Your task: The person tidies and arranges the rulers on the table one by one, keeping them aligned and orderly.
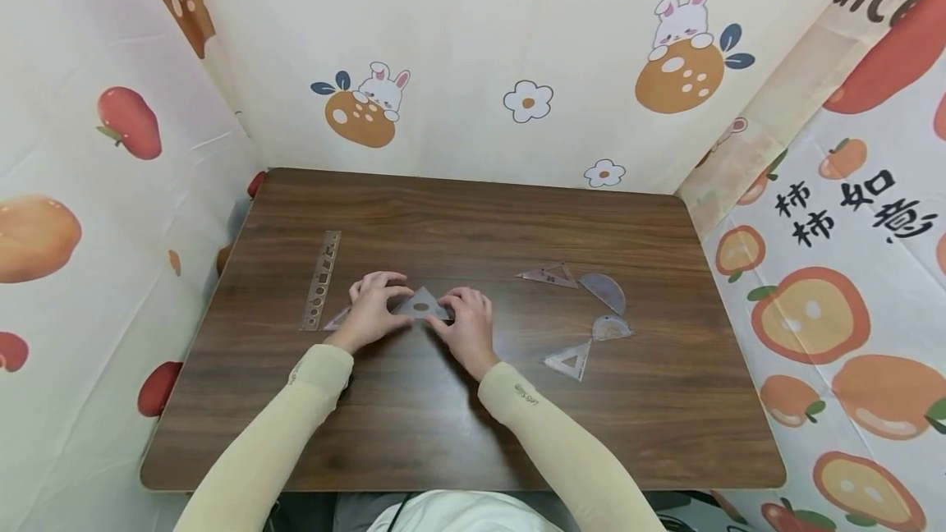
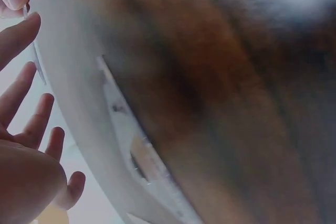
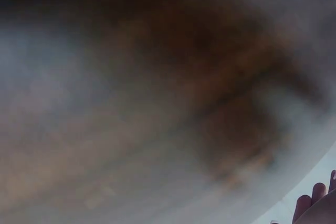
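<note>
In the head view a clear set square (image 1: 421,292) with a round cut-out is held up between both hands, its point turned away from the body. My left hand (image 1: 373,310) pinches its left corner between thumb and forefinger. At the right corner, my right hand (image 1: 467,325) grips it the same way. Another clear set square (image 1: 336,319) lies partly hidden behind the left hand; the left wrist view shows a clear set square (image 2: 123,116) flat on the wood below the left fingers (image 2: 18,95). The right wrist view is mostly blurred tabletop, with right fingertips (image 3: 317,192) at its corner.
A long clear ruler (image 1: 322,282) with cut-outs lies at the left of the brown table (image 1: 414,433). To the right are two set squares (image 1: 550,274) (image 1: 572,360) and two protractors (image 1: 604,292) (image 1: 612,327). Printed cloth walls (image 1: 473,39) border the table's back and sides.
</note>
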`<state>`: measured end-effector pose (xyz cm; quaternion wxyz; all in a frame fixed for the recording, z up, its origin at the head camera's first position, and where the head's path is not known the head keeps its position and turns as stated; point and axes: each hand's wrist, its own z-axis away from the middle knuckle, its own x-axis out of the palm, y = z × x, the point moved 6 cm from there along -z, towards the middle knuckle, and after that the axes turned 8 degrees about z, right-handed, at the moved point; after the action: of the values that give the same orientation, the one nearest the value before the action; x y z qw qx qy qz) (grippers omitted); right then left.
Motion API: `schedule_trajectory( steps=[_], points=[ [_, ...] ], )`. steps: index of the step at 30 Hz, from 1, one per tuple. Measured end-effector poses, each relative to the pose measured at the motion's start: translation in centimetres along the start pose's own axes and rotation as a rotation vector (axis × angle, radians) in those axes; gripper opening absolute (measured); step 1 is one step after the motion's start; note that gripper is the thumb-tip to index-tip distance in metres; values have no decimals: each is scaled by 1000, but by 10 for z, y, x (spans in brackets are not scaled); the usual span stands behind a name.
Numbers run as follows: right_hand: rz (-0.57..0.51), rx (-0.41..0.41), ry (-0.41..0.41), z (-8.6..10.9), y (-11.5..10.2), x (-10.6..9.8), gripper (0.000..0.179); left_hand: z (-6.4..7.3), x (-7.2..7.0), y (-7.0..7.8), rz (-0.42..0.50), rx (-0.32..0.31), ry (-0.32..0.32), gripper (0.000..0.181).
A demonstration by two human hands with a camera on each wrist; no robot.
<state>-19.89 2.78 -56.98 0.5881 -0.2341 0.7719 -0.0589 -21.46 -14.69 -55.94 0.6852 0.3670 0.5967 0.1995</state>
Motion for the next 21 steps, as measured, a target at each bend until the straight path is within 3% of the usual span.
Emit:
schedule_trajectory(
  steps=[15,21],
  points=[
    [66,40,-125,7,3,15,35,10,21,-18,0,-12,27,41],
    [96,41,-119,9,0,15,35,12,23,-20,7,-24,23,39]
  ],
)
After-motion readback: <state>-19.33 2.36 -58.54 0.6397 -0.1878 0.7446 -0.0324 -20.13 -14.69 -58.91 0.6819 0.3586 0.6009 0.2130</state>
